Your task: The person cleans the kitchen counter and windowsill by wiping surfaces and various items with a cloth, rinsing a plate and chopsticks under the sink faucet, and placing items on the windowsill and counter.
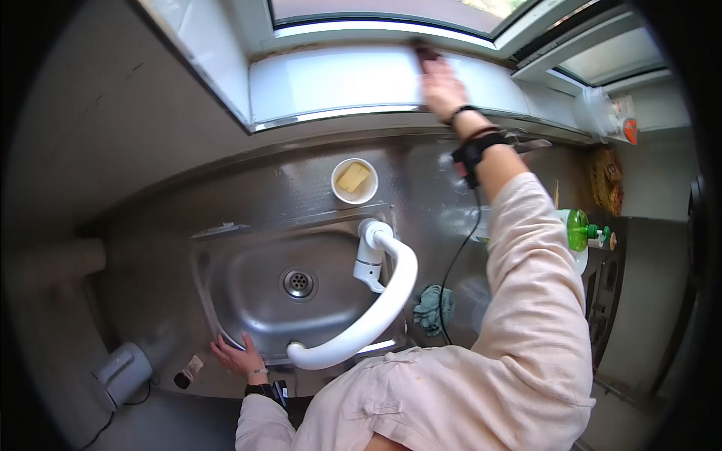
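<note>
My right hand (444, 86) is stretched out over the white windowsill (338, 79), blurred by motion. Its closed fingers hold a small dark brown thing (427, 51) against the sill, close under the window frame; what it is cannot be made out. My left hand (242, 355) rests with fingers spread on the near left rim of the steel sink (259, 301), holding nothing. A white faucet (395, 289) arches over the sink's right side. Behind the sink stands a white bowl (355, 181) with a yellow sponge-like block (353, 178) in it.
A crumpled green cloth (433, 309) lies right of the faucet. A green pump bottle (579, 230) stands beside my right sleeve. Plastic packaging (613, 116) and a yellow packet (606, 180) are at the right. At the lower left are a white appliance (124, 374) and a small dark-ended object (188, 372).
</note>
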Motion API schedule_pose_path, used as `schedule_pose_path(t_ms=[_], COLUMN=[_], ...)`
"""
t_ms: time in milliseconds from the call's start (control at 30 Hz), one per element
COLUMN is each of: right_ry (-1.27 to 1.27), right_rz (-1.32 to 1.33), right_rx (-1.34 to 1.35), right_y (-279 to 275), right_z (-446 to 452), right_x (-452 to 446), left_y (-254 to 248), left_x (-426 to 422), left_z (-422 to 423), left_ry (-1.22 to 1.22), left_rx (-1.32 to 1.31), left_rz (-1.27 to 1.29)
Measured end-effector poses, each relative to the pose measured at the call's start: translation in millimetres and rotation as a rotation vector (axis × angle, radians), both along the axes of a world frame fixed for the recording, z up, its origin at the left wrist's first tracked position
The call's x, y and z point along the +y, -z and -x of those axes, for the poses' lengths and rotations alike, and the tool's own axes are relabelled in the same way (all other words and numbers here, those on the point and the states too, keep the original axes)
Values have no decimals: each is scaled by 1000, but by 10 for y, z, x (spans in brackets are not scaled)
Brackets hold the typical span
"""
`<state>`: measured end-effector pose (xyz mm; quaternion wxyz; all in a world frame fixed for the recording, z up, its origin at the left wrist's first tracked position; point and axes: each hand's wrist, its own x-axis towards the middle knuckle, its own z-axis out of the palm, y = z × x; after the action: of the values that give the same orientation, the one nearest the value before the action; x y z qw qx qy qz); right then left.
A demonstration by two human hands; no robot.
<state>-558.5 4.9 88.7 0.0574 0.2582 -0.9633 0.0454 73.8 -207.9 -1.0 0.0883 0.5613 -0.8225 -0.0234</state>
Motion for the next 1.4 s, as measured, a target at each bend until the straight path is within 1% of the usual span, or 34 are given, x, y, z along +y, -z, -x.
schedule_pose_path(t_ms=[33,67,100,167,233,267,300,367,433,500,567,600,633,700,767,833,900,933,967,1000,1033,1067,1100,1133,1167,1233,1300,1333,1367,1400], right_ry=[180,131,514,110,-59,-184,-196,-537,-648,-679,-738,-810,-861,-920,-792,-619,-493,-452,-481,-614,-635,-685,-695,-671,-650,-536,-565,-445,-277,-203], right_rz=[-50,-789,43,-760,-189,-57,-47,-96,-122,-47,-26,-43,-71,-170,-220,-191,-169,-102,-22,-32,-101,-148,-185,-188,-199,-131,37,47,29,15], right_rx=[-80,-53,-168,-97,-140,-171,-172,-287,-231,-190,-95,-89,-118,-78,-125,-157,-95,-145,-297,-235,-228,-165,-173,-157,-142,-128,2,-9,-80,-27], right_y=[-36,-389,-353,-226,-123,-115,-159,-312,-385,-298,-233,-217,-298,-358,-402,-386,-313,-317,-319,-203,-353,-318,-438,-417,-384,-382,-167,-265,-354,-308], right_z=[281,151,164,232,-85,-279,-434,-678,-835,-891,-934,-969,-1059,-1052,-834,-572,-490,-570,-640,-714,-1010,-1115,-1172,-1135,-1094,-997,-673,-734,-766,-701], right_x=[274,313,275,49,-486,-784,-1082,-1626,-1979,-2149,-2056,-1940,-1759,-1351,-976,-618,-520,-646,-814,-1013,-1196,-1364,-1421,-1374,-1276,-892,-399,-172,4,177], left_y=[-35,-47,-44,-18,-1,4,0,13,-7,-31,-26,-7,20,73,19,-21,-39,-39,-36,-34,-30,-34,-41,-41,-26,27,39,14,11,17], left_x=[10,14,13,6,12,7,-2,-16,-19,-5,-4,-8,-20,-20,-5,-20,9,23,24,21,10,9,2,-15,-3,-4,-8,23,10,-7], left_z=[32,51,34,17,13,11,0,-6,7,36,12,17,9,-35,-8,19,35,36,33,36,50,43,25,9,-6,12,-18,14,16,-2], left_ry=[-4,-9,-28,20,24,19,12,-6,-25,-19,-21,-24,-27,3,-5,-14,-15,-15,-12,-8,0,-10,-20,-13,-11,-13,-8,-2,20,18], left_rx=[-28,-54,-60,-31,-12,-23,-35,-47,-59,-52,-45,-31,-24,6,-9,-18,-37,-34,-44,-55,-53,-49,-47,-55,-48,-30,-10,-12,16,45], left_rz=[-9,-20,-21,-4,5,-5,-12,-13,-22,-29,-34,-38,-44,8,-8,-17,-21,-20,-12,-1,7,-17,-40,-36,-12,4,21,79,62,50])
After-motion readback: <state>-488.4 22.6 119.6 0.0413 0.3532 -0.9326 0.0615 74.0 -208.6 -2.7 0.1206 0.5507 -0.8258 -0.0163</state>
